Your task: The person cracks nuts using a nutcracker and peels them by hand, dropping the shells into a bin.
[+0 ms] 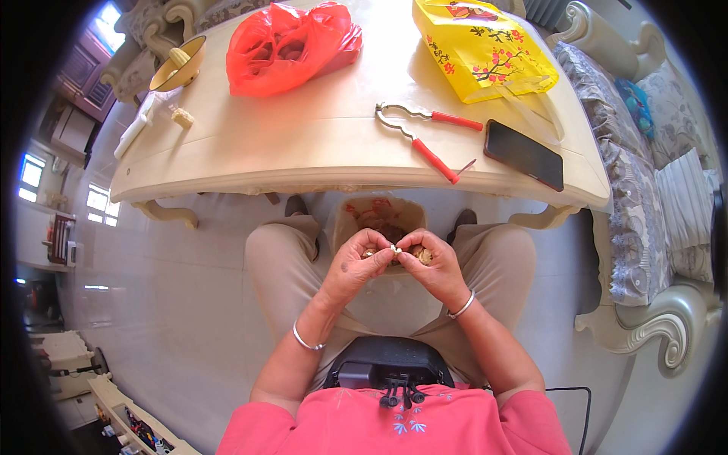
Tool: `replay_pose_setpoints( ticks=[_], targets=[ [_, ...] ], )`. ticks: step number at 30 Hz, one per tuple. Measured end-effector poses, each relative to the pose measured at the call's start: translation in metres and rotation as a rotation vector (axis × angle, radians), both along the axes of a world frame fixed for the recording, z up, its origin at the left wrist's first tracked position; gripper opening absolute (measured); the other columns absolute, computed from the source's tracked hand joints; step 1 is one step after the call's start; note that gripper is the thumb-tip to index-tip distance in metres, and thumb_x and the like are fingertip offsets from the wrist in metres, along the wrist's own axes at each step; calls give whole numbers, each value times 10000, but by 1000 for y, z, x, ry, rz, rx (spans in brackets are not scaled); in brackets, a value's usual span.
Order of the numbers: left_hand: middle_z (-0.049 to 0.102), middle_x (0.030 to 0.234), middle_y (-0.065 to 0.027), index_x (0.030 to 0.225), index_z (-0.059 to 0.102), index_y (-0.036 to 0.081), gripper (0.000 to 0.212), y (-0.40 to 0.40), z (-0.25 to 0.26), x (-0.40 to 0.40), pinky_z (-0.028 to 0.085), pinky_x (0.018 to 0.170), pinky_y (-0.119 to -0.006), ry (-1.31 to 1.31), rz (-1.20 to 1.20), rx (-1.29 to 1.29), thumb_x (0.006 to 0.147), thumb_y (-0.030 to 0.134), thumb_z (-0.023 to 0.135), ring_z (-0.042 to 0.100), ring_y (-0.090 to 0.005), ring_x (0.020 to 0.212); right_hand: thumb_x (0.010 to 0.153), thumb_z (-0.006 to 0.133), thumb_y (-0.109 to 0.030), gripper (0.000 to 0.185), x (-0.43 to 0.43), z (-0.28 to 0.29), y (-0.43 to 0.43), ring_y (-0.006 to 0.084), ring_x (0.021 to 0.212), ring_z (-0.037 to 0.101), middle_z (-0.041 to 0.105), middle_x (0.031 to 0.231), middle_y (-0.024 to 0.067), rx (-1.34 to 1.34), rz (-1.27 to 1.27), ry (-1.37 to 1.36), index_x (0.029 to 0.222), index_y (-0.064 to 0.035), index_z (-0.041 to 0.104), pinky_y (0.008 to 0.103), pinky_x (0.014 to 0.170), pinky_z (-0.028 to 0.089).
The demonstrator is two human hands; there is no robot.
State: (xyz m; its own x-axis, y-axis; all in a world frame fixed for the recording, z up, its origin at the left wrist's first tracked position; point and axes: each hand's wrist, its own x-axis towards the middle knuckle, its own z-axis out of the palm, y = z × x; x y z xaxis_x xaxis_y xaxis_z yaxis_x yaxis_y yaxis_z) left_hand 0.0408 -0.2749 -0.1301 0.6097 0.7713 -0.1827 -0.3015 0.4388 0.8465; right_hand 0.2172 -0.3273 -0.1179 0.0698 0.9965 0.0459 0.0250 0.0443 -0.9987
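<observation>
Between the fingertips of my left hand (355, 264) and my right hand (435, 264) is a small pale piece of nut kernel (395, 249), pinched from both sides. Cracked walnut pieces (422, 255) rest in the curled fingers of my right hand, and a smaller bit shows in my left. Both hands are over a waste bin (347, 219) that stands on the floor between my knees, with brown matter inside it. On the table beyond lies a plier-type nutcracker (415, 136) with red handles, spread apart. A red plastic bag (284, 54) of round brown things, apparently walnuts, sits farther back.
The cream table (256, 148) has its near edge just past my hands. A black smartphone (523, 154) and a yellow carrier bag (489, 57) lie on its right. At the left are a yellow bowl (190, 68) with corn and a corn cob piece (182, 118). A sofa (631, 227) stands at right.
</observation>
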Motion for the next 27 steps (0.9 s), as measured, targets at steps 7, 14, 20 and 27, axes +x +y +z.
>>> replay_pose_setpoints(
  ticks=[7, 14, 20, 27],
  targets=[
    [589, 800, 33, 964, 610, 67, 129, -3, 5, 3, 364, 565, -178, 134, 48, 78, 890, 143, 684, 460, -26, 648, 823, 685, 1, 141, 0, -2, -1, 118, 825, 600, 625, 909, 56, 99, -46, -136, 932, -10, 597, 247, 734, 491],
    [573, 789, 46, 962, 614, 62, 158, -4, 1, 6, 357, 572, -177, 174, 48, 95, 885, 173, 696, 445, -19, 652, 784, 693, 11, 160, -4, -3, -1, 228, 805, 652, 640, 886, 104, 239, -116, -302, 905, -13, 591, 305, 709, 521],
    [577, 784, 37, 963, 609, 54, 165, -3, -1, 4, 337, 552, -181, 210, 0, 67, 904, 197, 666, 430, -27, 629, 755, 704, 19, 198, -4, -7, 0, 282, 790, 651, 636, 897, 117, 329, -139, -447, 896, -32, 573, 337, 679, 536],
    [590, 769, 11, 980, 605, 42, 164, -2, -2, 6, 317, 521, -188, 243, -9, 4, 921, 192, 634, 419, -31, 595, 745, 704, 2, 204, -3, -5, 1, 280, 768, 642, 633, 905, 95, 389, -123, -633, 884, -61, 568, 343, 633, 531]
  ],
)
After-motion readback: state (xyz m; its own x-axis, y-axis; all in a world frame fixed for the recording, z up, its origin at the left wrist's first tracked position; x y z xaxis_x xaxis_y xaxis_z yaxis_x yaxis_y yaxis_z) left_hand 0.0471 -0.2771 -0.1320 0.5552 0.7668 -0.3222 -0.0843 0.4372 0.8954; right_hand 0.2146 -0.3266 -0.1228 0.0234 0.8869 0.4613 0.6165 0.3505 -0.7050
